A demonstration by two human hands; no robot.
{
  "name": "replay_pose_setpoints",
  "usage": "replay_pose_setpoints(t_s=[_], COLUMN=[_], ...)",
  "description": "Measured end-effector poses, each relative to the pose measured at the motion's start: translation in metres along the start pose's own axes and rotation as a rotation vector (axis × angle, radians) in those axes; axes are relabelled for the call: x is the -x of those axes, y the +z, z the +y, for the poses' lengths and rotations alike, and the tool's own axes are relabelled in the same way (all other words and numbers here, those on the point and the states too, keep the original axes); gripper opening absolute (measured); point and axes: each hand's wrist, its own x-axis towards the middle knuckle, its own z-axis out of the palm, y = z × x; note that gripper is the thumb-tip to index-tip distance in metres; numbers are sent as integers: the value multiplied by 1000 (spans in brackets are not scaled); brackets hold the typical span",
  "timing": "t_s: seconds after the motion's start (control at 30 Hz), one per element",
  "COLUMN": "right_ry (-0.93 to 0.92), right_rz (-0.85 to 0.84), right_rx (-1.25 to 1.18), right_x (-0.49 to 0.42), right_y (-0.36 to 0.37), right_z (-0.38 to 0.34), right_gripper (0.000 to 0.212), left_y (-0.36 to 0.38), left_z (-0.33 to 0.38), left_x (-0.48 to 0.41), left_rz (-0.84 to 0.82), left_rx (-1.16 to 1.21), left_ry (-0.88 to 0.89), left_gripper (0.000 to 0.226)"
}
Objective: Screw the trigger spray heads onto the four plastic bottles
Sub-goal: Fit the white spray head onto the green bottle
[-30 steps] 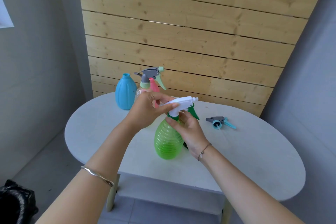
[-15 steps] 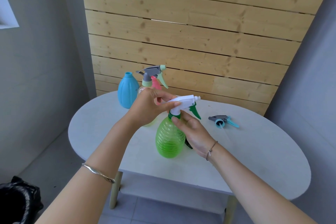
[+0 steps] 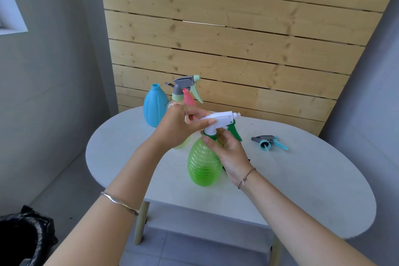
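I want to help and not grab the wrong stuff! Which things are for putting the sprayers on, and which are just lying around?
For the job: green bottle, white spray head, blue bottle, pink bottle, pale bottle with its grey spray head, loose spray head on the table.

Just lying about: black bin bag, wooden wall.

I've got a white oval table (image 3: 118, 147) against a wood-slat wall (image 3: 237, 39), plus what's probably a black-bagged bin (image 3: 23, 242) bottom left.

Soft daylight, wide-angle edge distortion
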Motion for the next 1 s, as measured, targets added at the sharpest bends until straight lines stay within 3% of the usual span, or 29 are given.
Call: replay_pose_setpoints(t_s=[0.07,0.2,0.27,0.4,0.57,0.73,0.9,1.0], right_ry=[10,58,60,18,35,28,20,9], right_rz=[11,-228,-166,46,-204,51,-176,-70], right_rx=[-1,-7,-24,-26,1,45,78,85], right_x=[0,0,1,1,0,0,-1,-1], right_y=[0,-13,-10,2,-10,2,-8,-1], right_z=[0,-7,-6,2,-2,5,2,6], right_gripper=[28,49,50,23,37,30,38,33], left_y=[0,0,0,0,0,2,0,1], left_z=[0,0,-1,-1,-2,-1,-5,-6], left_x=[0,2,3,3,4,4,5,5], left_rz=[5,16,13,4,5,1,11,5], left_rx=[-2,5,12,11,38,31,58,67], left_ry=[8,16,17,24,22,25,3,3], left_gripper=[12,13,14,14,14,15,16,16])
